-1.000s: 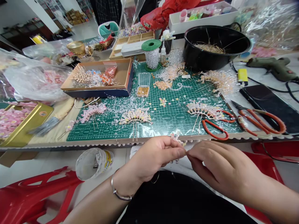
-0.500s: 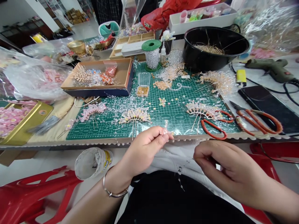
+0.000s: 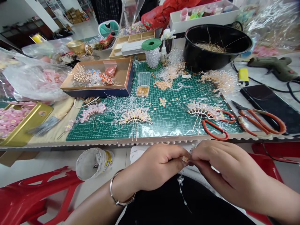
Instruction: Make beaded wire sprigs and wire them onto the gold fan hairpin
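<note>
My left hand (image 3: 161, 164) and my right hand (image 3: 225, 165) meet in front of the table edge, fingertips touching. The left thumb and fingers are pinched on a small beaded flower piece (image 3: 186, 158), pale pink and clear. My right fingers are closed at the same spot; what they grip is mostly hidden. Below the hands dangles a thin beaded strand (image 3: 180, 181) with clear beads. On the green cutting mat (image 3: 164, 122) beyond lie beaded hair combs, among them a pink and yellow one (image 3: 135, 117) and one at the right (image 3: 203, 111) by red-handled scissors (image 3: 215, 128).
A box of beaded pieces (image 3: 98, 92), a green bead spool (image 3: 152, 45) and a black basin (image 3: 215, 59) stand farther back. Pliers-like cutters (image 3: 260, 120) and a phone (image 3: 276, 109) lie right. Below are a white bucket (image 3: 87, 165) and red stools (image 3: 42, 193).
My left hand has moved right and down, from over the table edge to my right hand. The hands were apart and now touch. The strand hangs a little lower.
</note>
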`<state>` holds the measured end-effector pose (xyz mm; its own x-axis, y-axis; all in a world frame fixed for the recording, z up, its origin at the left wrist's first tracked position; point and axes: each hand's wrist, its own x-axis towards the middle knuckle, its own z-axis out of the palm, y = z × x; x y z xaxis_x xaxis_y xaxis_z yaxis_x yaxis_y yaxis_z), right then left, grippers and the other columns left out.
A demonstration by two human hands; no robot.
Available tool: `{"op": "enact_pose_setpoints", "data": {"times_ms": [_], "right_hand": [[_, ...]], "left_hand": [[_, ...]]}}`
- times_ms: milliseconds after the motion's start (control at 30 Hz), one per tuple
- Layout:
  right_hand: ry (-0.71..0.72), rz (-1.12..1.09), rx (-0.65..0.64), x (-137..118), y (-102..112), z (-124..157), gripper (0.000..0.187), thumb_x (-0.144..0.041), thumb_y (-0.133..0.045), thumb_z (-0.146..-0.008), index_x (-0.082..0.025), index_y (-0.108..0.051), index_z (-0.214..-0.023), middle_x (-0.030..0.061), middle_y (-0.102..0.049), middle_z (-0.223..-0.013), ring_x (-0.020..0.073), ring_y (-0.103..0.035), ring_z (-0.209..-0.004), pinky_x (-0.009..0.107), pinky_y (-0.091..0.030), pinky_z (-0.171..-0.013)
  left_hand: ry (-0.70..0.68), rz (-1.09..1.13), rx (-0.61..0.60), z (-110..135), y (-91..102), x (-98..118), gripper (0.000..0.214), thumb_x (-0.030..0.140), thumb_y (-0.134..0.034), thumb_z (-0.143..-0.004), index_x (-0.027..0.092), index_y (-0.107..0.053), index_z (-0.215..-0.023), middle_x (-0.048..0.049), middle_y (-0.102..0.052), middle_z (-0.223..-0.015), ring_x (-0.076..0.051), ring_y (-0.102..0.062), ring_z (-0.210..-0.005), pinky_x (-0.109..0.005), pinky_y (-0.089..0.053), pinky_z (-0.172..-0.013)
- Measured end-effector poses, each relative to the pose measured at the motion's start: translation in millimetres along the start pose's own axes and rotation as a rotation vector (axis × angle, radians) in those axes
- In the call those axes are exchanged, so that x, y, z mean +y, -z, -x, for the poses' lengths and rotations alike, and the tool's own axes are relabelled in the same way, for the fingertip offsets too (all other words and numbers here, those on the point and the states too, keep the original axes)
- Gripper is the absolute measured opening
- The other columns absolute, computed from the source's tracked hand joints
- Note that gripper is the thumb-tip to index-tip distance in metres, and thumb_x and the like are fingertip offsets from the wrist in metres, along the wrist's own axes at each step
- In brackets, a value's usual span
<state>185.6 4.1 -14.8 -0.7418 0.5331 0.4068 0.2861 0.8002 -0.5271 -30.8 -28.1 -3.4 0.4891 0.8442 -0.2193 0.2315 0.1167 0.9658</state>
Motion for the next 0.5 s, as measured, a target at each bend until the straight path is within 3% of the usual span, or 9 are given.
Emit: {"op": "enact_pose_setpoints", "data": {"times_ms": [167, 367, 500], "right_hand": [[0.045, 0.104, -0.082, 2.9, 0.7, -2.1, 0.018, -0.003, -0.047, -0.095, -0.021, -0.050, -0.095, -0.0003, -0.060, -0.071, 0.0143, -0.053, -0.060, 0.027, -0.040, -0.055], [0.109, 0.176, -0.099, 3.9, 0.8, -1.2, 0.019, -0.003, -0.050, -0.092, -0.021, -0.050, -0.086, -0.0006, -0.055, -0.067, 0.0164, -0.048, -0.058, 0.029, -0.037, -0.055], [0.030, 0.109, -0.149, 2.7, 0.5, -2.9, 0.017, -0.005, -0.046, -0.094, -0.020, -0.053, -0.094, 0.0008, -0.060, -0.069, 0.0169, -0.054, -0.058, 0.028, -0.039, -0.054]], "left_hand": [[0.042, -0.066, 0.003, -1.3, 1.1, 0.3, 0.027, 0.027, -0.052, -0.098, 0.019, -0.056, -0.073, 0.0037, -0.052, -0.070, -0.012, -0.049, -0.069, -0.025, -0.037, -0.069], [0.088, -0.142, -0.012, -2.9, 3.1, 0.2, 0.023, 0.022, -0.054, -0.095, 0.019, -0.056, -0.072, 0.0025, -0.055, -0.070, -0.014, -0.051, -0.070, -0.026, -0.037, -0.067], [0.106, -0.114, 0.005, -3.1, 1.0, 1.1, 0.021, 0.021, -0.056, -0.092, 0.019, -0.058, -0.072, 0.0013, -0.058, -0.072, -0.016, -0.052, -0.072, -0.028, -0.035, -0.068]]}}
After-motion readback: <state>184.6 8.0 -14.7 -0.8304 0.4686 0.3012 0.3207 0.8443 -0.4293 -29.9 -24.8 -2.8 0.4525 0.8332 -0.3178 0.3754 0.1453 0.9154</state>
